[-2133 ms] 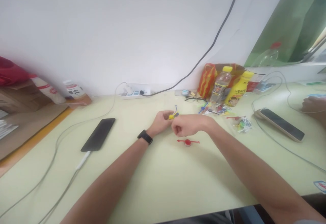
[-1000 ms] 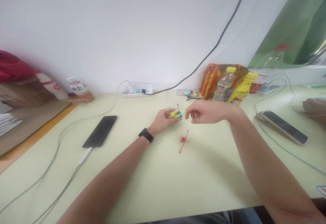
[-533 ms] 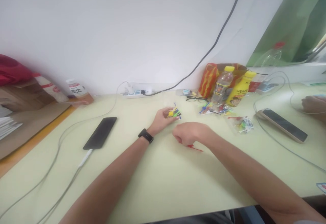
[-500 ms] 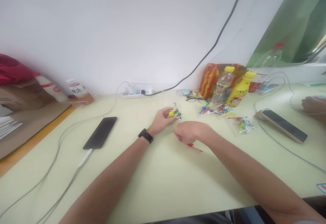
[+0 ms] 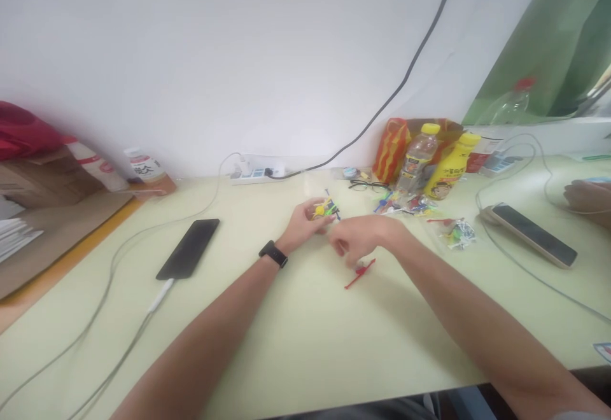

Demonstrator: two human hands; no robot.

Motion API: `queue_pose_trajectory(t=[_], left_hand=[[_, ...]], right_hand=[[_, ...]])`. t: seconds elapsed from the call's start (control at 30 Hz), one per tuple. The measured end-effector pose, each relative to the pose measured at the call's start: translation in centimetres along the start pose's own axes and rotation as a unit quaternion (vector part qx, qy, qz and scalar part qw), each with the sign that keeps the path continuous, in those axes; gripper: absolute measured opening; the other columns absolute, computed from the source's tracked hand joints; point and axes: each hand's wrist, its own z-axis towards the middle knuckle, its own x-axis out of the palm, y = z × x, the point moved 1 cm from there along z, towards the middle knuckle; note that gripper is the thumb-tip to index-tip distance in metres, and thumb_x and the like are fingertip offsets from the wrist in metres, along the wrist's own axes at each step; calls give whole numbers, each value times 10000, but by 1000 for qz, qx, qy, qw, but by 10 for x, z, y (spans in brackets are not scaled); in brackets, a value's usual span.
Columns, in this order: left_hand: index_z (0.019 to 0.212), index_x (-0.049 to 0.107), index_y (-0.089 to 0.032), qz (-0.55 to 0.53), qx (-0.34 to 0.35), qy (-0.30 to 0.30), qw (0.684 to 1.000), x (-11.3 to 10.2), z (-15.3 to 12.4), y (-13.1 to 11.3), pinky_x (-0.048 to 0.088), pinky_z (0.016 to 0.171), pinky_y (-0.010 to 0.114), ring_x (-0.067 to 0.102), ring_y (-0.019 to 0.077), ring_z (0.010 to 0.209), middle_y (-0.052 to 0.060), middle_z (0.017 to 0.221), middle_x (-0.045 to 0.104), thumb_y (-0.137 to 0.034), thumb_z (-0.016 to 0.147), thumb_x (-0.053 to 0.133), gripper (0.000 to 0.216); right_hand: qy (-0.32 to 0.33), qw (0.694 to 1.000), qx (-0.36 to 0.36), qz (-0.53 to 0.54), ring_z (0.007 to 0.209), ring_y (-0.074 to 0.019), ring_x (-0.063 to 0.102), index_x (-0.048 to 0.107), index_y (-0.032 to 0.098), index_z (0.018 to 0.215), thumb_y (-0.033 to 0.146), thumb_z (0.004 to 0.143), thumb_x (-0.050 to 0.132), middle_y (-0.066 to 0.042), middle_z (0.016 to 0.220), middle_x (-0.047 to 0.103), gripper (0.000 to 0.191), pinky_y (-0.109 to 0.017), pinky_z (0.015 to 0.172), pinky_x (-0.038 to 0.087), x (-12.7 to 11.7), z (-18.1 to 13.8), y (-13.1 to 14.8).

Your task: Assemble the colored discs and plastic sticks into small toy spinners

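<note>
My left hand (image 5: 305, 221), with a black watch (image 5: 273, 254) on its wrist, is closed around a bunch of small plastic pieces (image 5: 325, 209) in yellow, green, blue and white. Close beside it, my right hand (image 5: 357, 237) is bent downward with its fingers curled. Its fingertips are at a thin red plastic piece (image 5: 360, 272) with a stick-like shape, low over or on the table (image 5: 296, 343). The exact contact is partly hidden by the fingers.
Clear bags of small plastic pieces (image 5: 458, 234) lie at right, near glasses (image 5: 367, 186), a clear bottle (image 5: 417, 159) and a yellow bottle (image 5: 451, 168). Phones (image 5: 188, 249) with cables rest on both sides. Another person's hand (image 5: 589, 196) is at far right.
The red piece has turned and now slants down to the left, showing more below my right hand. That hand has shifted slightly right and up. My left hand stays about where it was.
</note>
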Motion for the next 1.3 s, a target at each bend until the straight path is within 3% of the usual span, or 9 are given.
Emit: queue_pose_trajectory(t=[0.1, 0.23, 0.37, 0.5, 0.67, 0.77, 0.83, 1.0, 1.3], left_hand=[[1364, 588, -195, 11, -20, -1, 1000, 0, -1, -2, 651, 637, 295, 743, 274, 993, 128, 1183, 731, -457, 749, 874, 727], [1376, 582, -201, 22, -20, 5, 1000, 0, 0, 1, 645, 623, 297, 746, 277, 988, 130, 1177, 731, -459, 757, 867, 729], [1352, 606, -171, 31, 6, 16, 999, -2, 3, 4, 638, 723, 328, 737, 272, 1009, 138, 1189, 735, -424, 766, 862, 687], [1249, 678, -140, 68, 69, 23, 995, -3, 3, 1, 593, 871, 344, 715, 268, 1060, 137, 1181, 745, -375, 758, 865, 575], [1276, 642, -163, 46, 31, 48, 997, 3, -1, -1, 580, 726, 307, 734, 251, 967, 126, 1138, 757, -417, 803, 834, 570], [1244, 638, -160, 20, 42, 36, 998, 6, 0, 3, 577, 848, 337, 733, 256, 1025, 127, 1163, 755, -385, 755, 883, 591], [1229, 644, -159, 23, 57, 39, 997, 7, 0, 6, 557, 945, 371, 730, 262, 1060, 127, 1164, 756, -366, 748, 893, 580], [1241, 671, -167, 68, 77, 27, 994, 5, 2, 12, 528, 1028, 426, 707, 291, 1129, 131, 1209, 741, -371, 780, 872, 542], [1192, 717, -141, 95, 87, 42, 991, 6, 1, 5, 550, 946, 421, 717, 289, 1048, 136, 1155, 753, -403, 807, 839, 481]], right_hand=[[64, 998, 30, -1, 797, -197, 654, 701, 192, 941, 297, 576, 877, -24, 995, 723, 418, -264, 610, 413, -1, -2, -9], [91, 996, 23, -7, 795, -200, 660, 694, 183, 891, 195, 588, 848, -18, 918, 732, 339, -265, 603, 420, 6, 10, -9], [33, 993, -88, 66, 776, -184, 660, 721, 195, 976, 226, 777, 705, -17, 870, 731, 203, -270, 627, 446, 1, 10, -15], [-13, 941, -252, 226, 828, -179, 682, 718, 177, 1048, 334, 950, 597, -37, 844, 732, 222, -294, 772, 522, -18, -21, -27], [-311, 849, -256, 342, 995, -227, 688, 741, 207, 986, 482, 877, 737, -69, 1046, 755, 295, -376, 889, 552, -39, -60, -34], [-511, 755, -211, 352, 997, -233, 687, 738, 218, 930, 458, 869, 752, -59, 1007, 752, 248, -379, 892, 548, -43, -62, -33], [-574, 725, -180, 335, 914, -222, 698, 725, 213, 891, 400, 871, 745, -50, 936, 748, 190, -361, 837, 550, -42, -54, -32], [-598, 743, -145, 264, 780, -191, 693, 706, 207, 855, 249, 866, 683, -30, 856, 749, 49, -323, 742, 534, -36, -28, -24], [-607, 770, -94, 174, 1120, -260, 637, 784, 236, 780, 226, 866, 664, -56, 1140, 743, 149, -414, 1006, 459, -24, 2, -17]])
